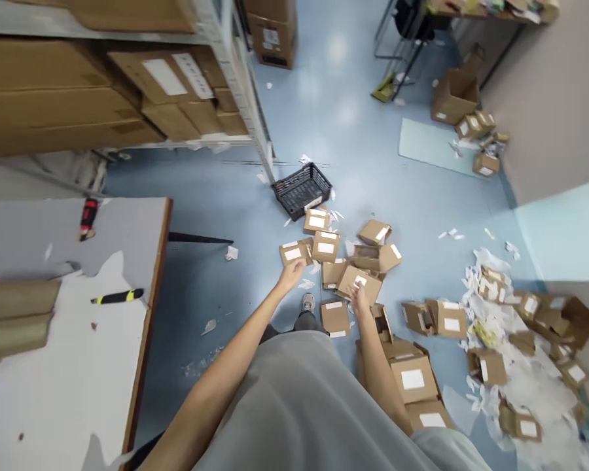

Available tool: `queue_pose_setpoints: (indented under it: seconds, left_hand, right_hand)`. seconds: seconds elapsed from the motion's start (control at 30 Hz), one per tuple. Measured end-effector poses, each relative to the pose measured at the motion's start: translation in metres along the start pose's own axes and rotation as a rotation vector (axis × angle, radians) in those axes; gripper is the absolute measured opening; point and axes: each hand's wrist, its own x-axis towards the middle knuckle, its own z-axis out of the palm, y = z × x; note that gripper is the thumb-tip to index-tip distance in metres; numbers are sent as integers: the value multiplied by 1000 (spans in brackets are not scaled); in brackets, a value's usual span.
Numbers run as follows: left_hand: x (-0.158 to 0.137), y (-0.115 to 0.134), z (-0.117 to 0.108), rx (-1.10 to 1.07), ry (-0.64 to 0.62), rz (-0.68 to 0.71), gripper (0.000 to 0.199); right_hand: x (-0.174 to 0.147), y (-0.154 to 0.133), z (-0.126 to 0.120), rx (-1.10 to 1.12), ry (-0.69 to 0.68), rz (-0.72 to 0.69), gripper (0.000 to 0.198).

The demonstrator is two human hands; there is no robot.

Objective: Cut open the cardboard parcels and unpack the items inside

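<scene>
My left hand (291, 275) hangs just in front of a small cardboard box (292, 253) with white labels. Its fingers are curled together, and whatever they may hold is too small to make out. My right hand (359, 299) is closed at the near edge of a brown cardboard box (346, 280), its fingers by the white label. Around it lie an open box (366, 256), a labelled box (325, 246) and another flat-lying box (334, 318) near my shoe.
A black plastic crate (302, 190) sits by the metal shelf post (255, 111). On the left, a table (112, 366) bears a utility knife (118, 296). Stacked boxes (412, 379) stand by my right arm. Packing paper (535, 405) and torn boxes litter the right side.
</scene>
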Motion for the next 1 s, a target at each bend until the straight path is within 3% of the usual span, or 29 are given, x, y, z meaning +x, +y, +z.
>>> queue_pose_setpoints:
  seconds: [0.13,0.3,0.47,0.7,0.83,1.0]
  left_hand:
    - [-53,-36,-62,-75,139,-111,23]
    - [-112,-77,-151,-226,402,-172,23]
    - [-163,-112,-244,-407,660,-119,35]
    - [-226,-145,-372,-593,984,-27,45]
    - [-262,-157,-419,-656,1108,-23,49]
    - [-283,-155,-455,-711,1222,-48,55]
  right_hand:
    - [-18,15,78,-187,-260,-10,38]
    - [-52,32,171,-409,-528,-75,52]
    - [-106,63,268,-603,-739,-178,52]
    - [-198,136,399,-863,-984,-344,56]
    - [-245,180,467,-972,-1104,-469,63]
    - [-304,228,558,-1054,-1246,-635,71]
